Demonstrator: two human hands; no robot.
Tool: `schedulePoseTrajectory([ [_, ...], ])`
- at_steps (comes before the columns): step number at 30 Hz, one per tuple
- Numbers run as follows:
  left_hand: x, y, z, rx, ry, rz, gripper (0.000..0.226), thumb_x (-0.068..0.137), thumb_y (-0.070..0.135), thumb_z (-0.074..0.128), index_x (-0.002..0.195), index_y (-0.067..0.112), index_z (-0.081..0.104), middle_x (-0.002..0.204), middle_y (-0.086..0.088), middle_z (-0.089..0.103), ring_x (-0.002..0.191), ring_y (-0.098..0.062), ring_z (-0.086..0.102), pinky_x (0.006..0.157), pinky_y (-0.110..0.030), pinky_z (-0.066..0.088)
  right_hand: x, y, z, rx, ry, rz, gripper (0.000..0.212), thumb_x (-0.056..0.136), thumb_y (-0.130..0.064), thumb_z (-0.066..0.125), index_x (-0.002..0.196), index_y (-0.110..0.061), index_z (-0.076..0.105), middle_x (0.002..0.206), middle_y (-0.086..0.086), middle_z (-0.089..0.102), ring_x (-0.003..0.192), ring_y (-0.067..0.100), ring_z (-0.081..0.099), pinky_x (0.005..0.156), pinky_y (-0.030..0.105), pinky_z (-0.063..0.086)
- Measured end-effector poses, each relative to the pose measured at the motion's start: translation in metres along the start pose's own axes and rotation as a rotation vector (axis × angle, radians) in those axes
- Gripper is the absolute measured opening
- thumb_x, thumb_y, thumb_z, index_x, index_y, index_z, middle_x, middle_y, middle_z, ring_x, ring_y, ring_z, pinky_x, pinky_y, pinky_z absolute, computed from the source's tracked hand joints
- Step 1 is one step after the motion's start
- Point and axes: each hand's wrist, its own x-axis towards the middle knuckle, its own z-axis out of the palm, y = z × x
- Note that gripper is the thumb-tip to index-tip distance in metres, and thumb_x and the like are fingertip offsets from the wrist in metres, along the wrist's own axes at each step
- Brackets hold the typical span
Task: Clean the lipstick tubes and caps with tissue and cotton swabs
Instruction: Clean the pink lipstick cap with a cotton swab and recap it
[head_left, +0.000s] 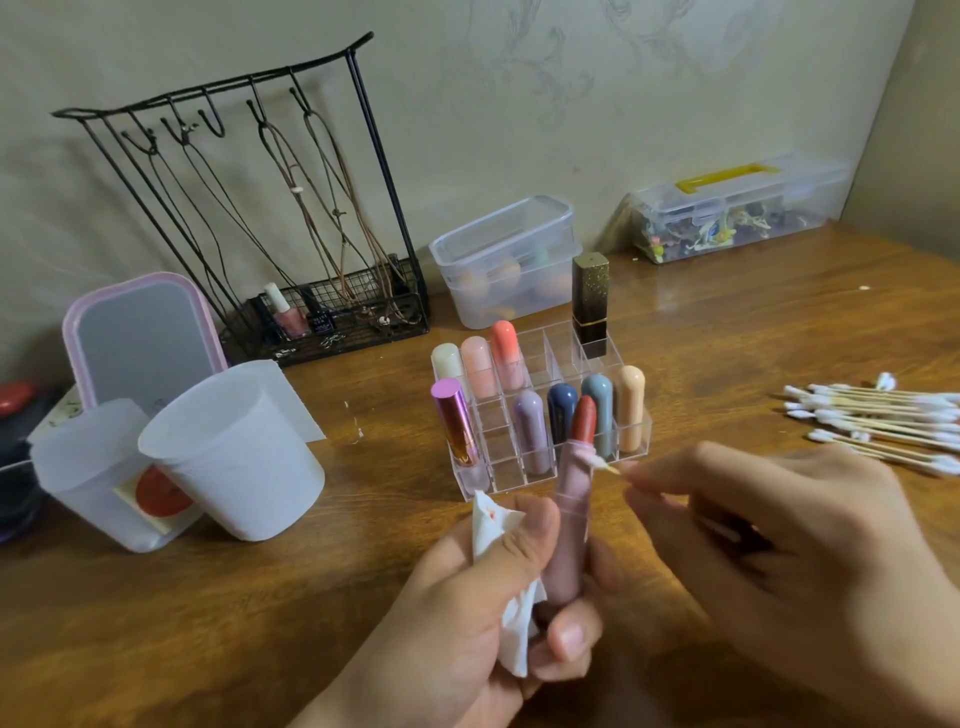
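From the head view, the left hand (483, 587) grips the uncapped pink lipstick tube (569, 525) and a stained tissue (493, 525). The right hand (779, 545) pinches a cotton swab (602, 464) at the tube's collar. Best to keep the tube upright and trace the rim lightly, staying clear of the red bullet (584, 418).

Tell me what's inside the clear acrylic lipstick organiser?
The clear acrylic lipstick organiser holds capsule-shaped lipsticks, a black-gold square tube and a metallic pink tube. Their bases are blurred.
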Motion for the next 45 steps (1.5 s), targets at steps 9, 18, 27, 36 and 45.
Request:
schedulePoseTrajectory([
  [9, 0.000, 0.003, 0.010, 0.245, 0.095, 0.058, 0.024, 0.072, 0.024, 0.075, 0.083, 0.005, 0.064, 0.064, -0.014, 0.047, 0.043, -0.018, 0.047, 0.042, -0.019, 0.028, -0.002, -0.001, 0.001, -0.018, 0.004, -0.021, 0.004, 0.082, -0.016, 0.071, 0.083, -0.016, 0.075, 0.051, -0.007, 0.048, 0.045, 0.007, 0.028, 0.038, 0.023, 0.034],
  [18, 0.000, 0.005, 0.007, 0.293, 0.199, 0.162, 0.061, 0.059, 0.022, 0.079, 0.096, -0.005, 0.038, 0.056, -0.007, 0.057, 0.037, -0.015, 0.045, 0.037, -0.016, 0.033, -0.002, -0.001, -0.002, -0.057, 0.010, 0.008, 0.002, 0.078, -0.016, 0.073, 0.078, -0.015, 0.075, 0.047, -0.006, 0.046, 0.040, 0.010, 0.032, 0.037, 0.026, 0.035],
  [27, -0.001, 0.003, 0.009, 0.257, 0.157, 0.137, 0.061, 0.066, 0.015, 0.076, 0.105, -0.011, 0.038, 0.055, -0.008, 0.056, 0.035, -0.014, 0.045, 0.036, -0.013, 0.033, 0.000, -0.002, -0.005, -0.084, 0.036, 0.019, 0.004, 0.079, -0.018, 0.072, 0.079, -0.015, 0.074, 0.052, -0.014, 0.037, 0.042, 0.009, 0.032, 0.039, 0.022, 0.033],
  [36, -0.002, 0.003, 0.012, 0.257, 0.133, 0.133, 0.062, 0.072, 0.015, 0.067, 0.120, -0.012, 0.036, 0.052, 0.000, 0.057, 0.036, -0.012, 0.046, 0.037, -0.014, 0.031, 0.000, 0.000, -0.003, -0.075, 0.022, 0.015, 0.005, 0.081, -0.019, 0.071, 0.081, -0.015, 0.074, 0.056, -0.015, 0.028, 0.045, 0.009, 0.027, 0.040, 0.023, 0.033],
  [45, 0.000, 0.004, 0.009, 0.277, 0.172, 0.135, 0.065, 0.059, 0.023, 0.078, 0.098, -0.010, 0.038, 0.051, -0.006, 0.050, 0.036, -0.015, 0.046, 0.037, -0.015, 0.034, -0.001, 0.001, -0.004, -0.061, 0.007, 0.006, 0.004, 0.079, -0.017, 0.073, 0.081, -0.015, 0.075, 0.049, -0.009, 0.044, 0.042, 0.009, 0.030, 0.038, 0.026, 0.035],
])
